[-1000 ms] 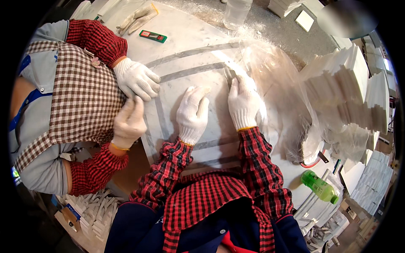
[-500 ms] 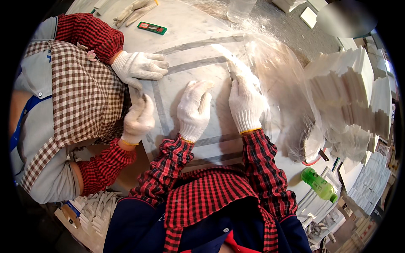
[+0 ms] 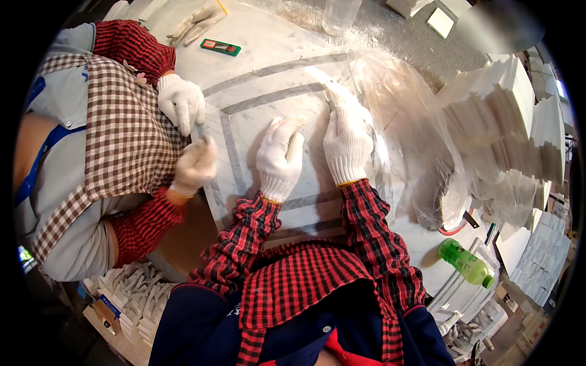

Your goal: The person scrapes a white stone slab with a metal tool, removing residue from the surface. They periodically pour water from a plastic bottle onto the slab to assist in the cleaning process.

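Note:
A white marble panel [image 3: 244,131] with grey inlaid bands lies in front of me. My left hand [image 3: 281,152], in a white knit glove, rests on its middle, fingers loosely bent and thumb apart, holding nothing that shows. To its right my right hand [image 3: 349,137], gloved the same way, is closed on a thin dark blade-like tool [image 3: 331,105], pointing away from me over the panel. Strong light washes out the fingertips, and most of the tool is hidden. Clear plastic sheeting [image 3: 406,116] lies just right of that hand.
A co-worker at the left holds two gloved hands [image 3: 182,102] close together near the panel's edge. Beyond lie a green flat case [image 3: 221,47] and spare gloves [image 3: 198,23]. White slab stacks [image 3: 488,110], a green bottle [image 3: 465,262] and a clear cup [image 3: 337,17] stand around.
My right hand has shifted slightly left and toward me with the tool. My left hand has stayed put. The co-worker's far hand has lifted off the panel and drawn back left.

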`<state>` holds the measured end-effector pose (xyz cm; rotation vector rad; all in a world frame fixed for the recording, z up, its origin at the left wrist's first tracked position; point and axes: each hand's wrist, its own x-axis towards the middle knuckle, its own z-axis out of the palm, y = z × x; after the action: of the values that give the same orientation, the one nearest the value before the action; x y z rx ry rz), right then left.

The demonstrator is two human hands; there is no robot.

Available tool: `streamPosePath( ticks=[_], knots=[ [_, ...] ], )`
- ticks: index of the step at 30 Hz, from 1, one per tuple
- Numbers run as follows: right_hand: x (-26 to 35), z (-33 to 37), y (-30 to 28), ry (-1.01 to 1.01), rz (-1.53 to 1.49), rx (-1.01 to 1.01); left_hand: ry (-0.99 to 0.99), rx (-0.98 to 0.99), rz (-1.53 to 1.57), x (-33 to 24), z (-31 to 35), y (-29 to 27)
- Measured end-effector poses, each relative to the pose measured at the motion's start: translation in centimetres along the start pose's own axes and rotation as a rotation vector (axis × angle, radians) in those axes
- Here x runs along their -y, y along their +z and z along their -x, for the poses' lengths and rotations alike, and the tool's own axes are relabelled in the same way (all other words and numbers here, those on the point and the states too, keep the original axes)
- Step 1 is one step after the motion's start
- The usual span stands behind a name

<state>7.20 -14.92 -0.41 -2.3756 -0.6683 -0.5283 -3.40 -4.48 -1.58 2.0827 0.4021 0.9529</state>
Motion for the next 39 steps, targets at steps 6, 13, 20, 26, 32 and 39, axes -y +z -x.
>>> streamPosePath(
  ticks=[6,13,20,26,32,39],
  knots=[
    [-0.6,-3.4,-1.8,0.106,-0.260,-0.148,0.031,0.012,-0.021,0.8,0.4,0.1],
    [-1.5,0.0,-2.5,0.146,-0.074,0.156,0.001,-0.006,0.019,0.7,0.5,0.5],
    [-0.2,-0.3,-2.3,0.263,0.001,0.356,-0.004,-0.003,0.021,0.6,0.6,0.5],
    [-1.3,0.5,0.0,0.119,0.034,0.227,-0.007,-0.001,0.020,0.8,0.9,0.7],
    [-1.8,0.9,0.6,0.042,-0.056,0.040,0.042,0.003,-0.006,1.0,1.1,0.7],
    [-1.1,-3.4,0.1,0.252,-0.335,-0.061,0.063,-0.002,-0.024,1.5,1.0,0.7]
  ],
)
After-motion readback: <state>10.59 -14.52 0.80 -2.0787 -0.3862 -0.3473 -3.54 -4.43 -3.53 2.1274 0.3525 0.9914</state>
